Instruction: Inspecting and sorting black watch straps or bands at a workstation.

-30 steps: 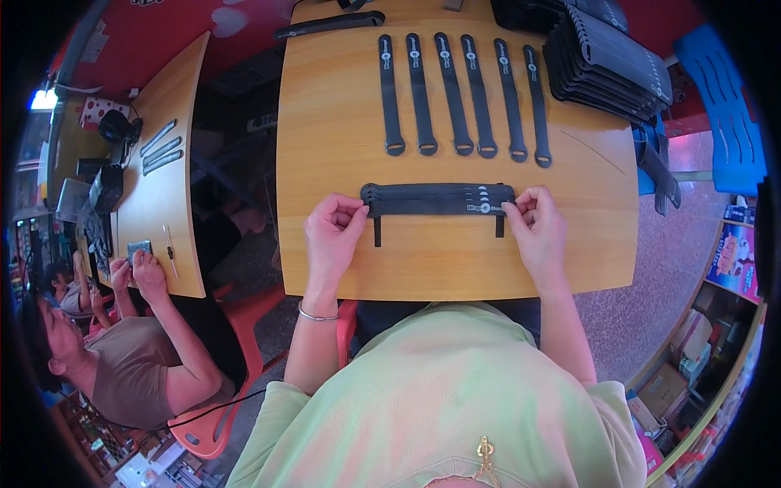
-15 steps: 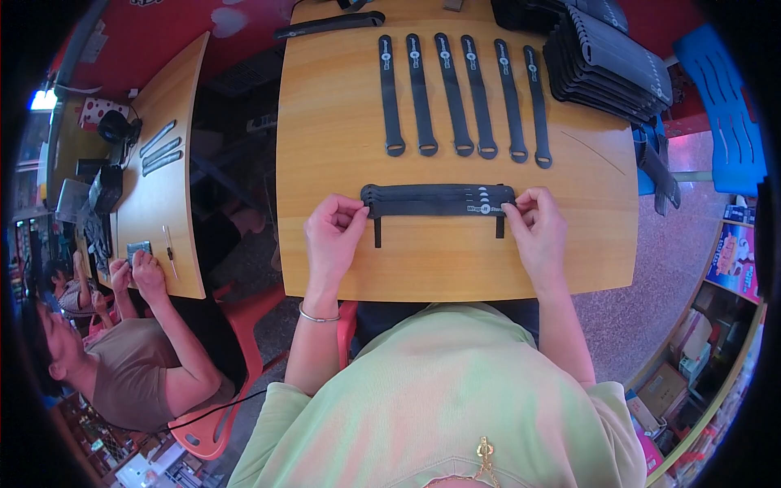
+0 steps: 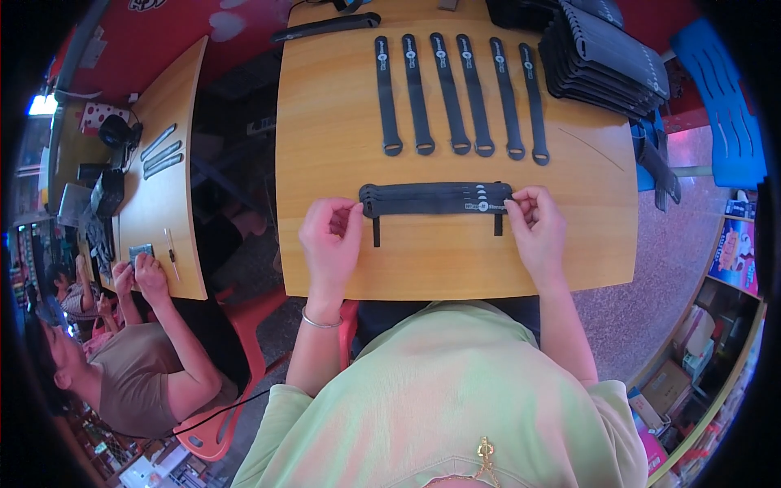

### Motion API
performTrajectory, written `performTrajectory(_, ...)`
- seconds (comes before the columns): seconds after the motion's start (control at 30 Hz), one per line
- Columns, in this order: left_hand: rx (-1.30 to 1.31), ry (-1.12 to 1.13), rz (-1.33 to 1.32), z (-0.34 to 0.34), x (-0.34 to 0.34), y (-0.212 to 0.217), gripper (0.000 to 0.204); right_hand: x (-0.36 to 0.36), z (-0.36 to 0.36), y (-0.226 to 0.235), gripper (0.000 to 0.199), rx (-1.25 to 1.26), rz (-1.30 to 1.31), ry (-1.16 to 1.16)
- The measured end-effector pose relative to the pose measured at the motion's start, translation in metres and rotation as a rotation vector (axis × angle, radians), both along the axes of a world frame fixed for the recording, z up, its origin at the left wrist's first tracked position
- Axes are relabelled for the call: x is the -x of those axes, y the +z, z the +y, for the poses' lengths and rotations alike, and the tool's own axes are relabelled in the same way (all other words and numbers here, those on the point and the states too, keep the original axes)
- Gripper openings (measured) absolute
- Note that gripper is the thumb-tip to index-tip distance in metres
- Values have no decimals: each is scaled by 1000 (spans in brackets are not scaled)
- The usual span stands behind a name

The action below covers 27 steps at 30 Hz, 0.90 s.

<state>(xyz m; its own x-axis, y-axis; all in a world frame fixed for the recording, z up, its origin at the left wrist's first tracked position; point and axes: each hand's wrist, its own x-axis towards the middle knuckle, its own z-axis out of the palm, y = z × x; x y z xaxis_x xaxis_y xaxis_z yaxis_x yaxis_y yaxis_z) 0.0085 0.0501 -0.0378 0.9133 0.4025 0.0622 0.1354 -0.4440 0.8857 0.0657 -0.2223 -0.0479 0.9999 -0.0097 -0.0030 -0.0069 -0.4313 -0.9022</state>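
Where the wooden table (image 3: 342,268) meets the lap: left hand (image 3: 332,240) and right hand (image 3: 538,228), fingers curled, each pinching one end of a black strap bundle (image 3: 435,198) lying flat across the near tabletop, two thin black strips hanging down from under it. Beyond, well apart, six single black straps (image 3: 460,93) in a row, ring ends nearer. Farther right, a stacked pile of straps (image 3: 606,57). At far left, another person's hands (image 3: 138,272) at a second table (image 3: 167,203).
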Motion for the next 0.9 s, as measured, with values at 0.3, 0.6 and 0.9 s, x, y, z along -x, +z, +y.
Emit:
performTrajectory(0.3,-478,-532,-232,-49,-1,13,39,2,0,-4,11,-45,-6,-10)
performTrajectory(0.6,-563,-611,-226,-51,-6,1,39,1,2,-2,9,-4,-47,12)
performTrajectory(0.9,-644,-614,-168,-55,-8,5,37,2,5,6,9,66,-122,58)
